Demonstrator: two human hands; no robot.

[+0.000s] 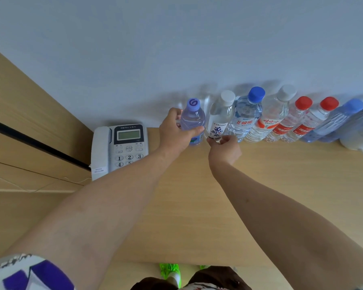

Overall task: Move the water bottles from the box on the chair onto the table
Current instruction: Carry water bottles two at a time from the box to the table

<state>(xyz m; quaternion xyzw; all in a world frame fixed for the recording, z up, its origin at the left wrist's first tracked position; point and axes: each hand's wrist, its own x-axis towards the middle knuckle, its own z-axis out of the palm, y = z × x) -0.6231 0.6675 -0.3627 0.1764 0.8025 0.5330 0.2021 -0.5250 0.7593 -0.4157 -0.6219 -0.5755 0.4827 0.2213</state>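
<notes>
Here a row of water bottles point(266, 120) stands upright along the wall at the back of the wooden table point(197, 206), each filled with clear water. The left hand point(176, 130) wraps its fingers around a purple-capped bottle point(192, 120) at the left end of the row, just beside a white-capped bottle point(219, 118) with black characters on its label. The right hand point(223, 148) sits loosely curled at that bottle's base; whether it grips I cannot tell. Caps run white, blue, white, red, red, blue. The rightmost bottles are cut off by the edge. A desk phone point(122, 147) rests well left, partly hidden by the forearm.
</notes>
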